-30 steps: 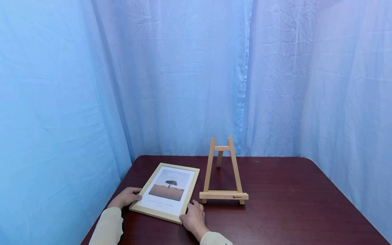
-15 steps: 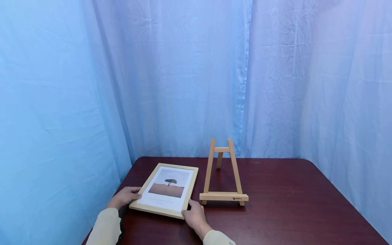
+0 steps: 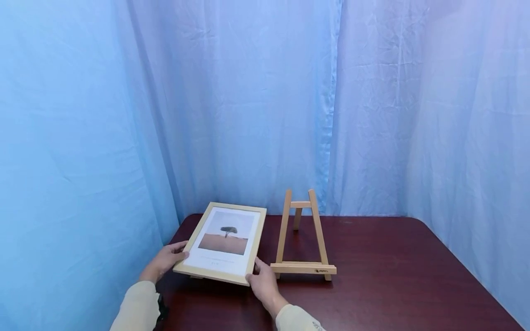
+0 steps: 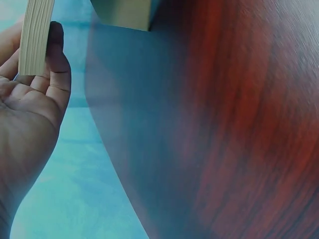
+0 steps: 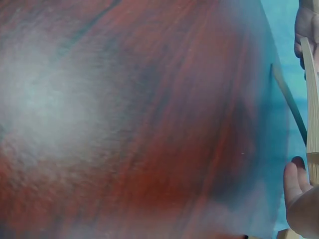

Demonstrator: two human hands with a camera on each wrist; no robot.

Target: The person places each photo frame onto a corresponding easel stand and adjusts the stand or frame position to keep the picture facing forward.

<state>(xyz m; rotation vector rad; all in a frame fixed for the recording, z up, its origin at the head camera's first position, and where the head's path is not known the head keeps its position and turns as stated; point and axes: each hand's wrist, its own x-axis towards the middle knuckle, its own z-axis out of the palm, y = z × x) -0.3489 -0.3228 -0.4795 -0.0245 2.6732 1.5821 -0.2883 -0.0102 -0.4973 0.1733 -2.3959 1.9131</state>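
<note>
Both hands hold a light wood picture frame [image 3: 256, 239] with a tree print, raised off the table and tilted, its far end higher. My left hand [image 3: 164, 261] grips the left side near the lower corner; in the left wrist view the left hand's fingers [image 4: 59, 74] curl behind the frame's edge [image 4: 35, 42]. My right hand [image 3: 264, 282] pinches the lower right corner, thumb on the front. In the right wrist view, a thin strut [image 5: 290, 99] slants out behind the frame. A small wooden easel [image 3: 303, 267] stands upright just right of the frame.
The dark red-brown table [image 3: 385, 276] extends to the right of the easel. Light blue curtains [image 3: 256, 115] hang behind it and along both sides. The table's left edge runs close by the left forearm.
The picture frame has risen from the table, its far end tilting up, with both hands holding it. My right thumb has come onto the corner. The easel has stayed in place.
</note>
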